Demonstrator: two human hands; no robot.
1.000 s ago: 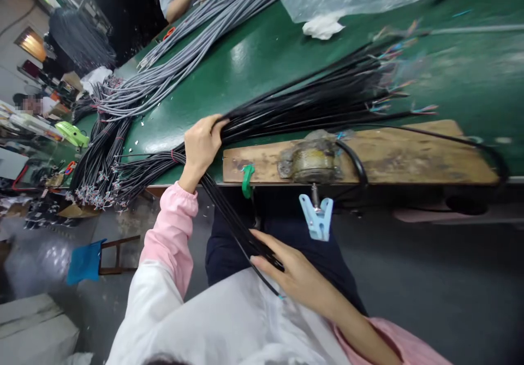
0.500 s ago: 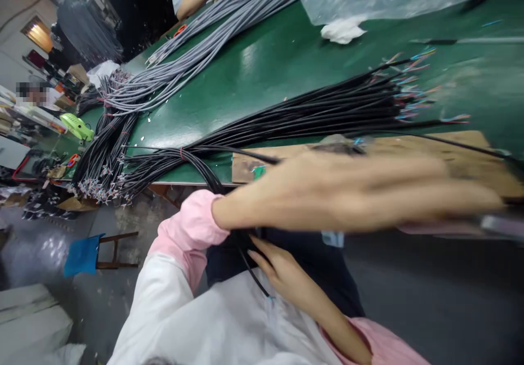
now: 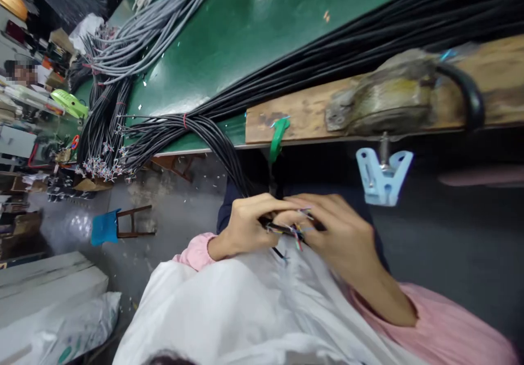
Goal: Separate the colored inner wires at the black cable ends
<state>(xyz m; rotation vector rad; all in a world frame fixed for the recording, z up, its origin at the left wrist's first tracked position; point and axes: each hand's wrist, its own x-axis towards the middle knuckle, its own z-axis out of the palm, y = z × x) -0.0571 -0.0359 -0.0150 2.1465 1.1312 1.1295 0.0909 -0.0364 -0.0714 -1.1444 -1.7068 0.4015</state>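
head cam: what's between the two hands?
Only the stripped cable end with its coloured wires, pinched from both sides by the left hand and right hand. Seen in the head view.

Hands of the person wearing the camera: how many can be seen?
2: left hand and right hand, both over the lap, pinching the black cable's stripped coloured-wire end. No other hands show.

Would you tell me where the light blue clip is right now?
In the head view, the light blue clip hangs under the wooden board at the table's near edge, right of centre, just above the right hand and right of the green clamp.
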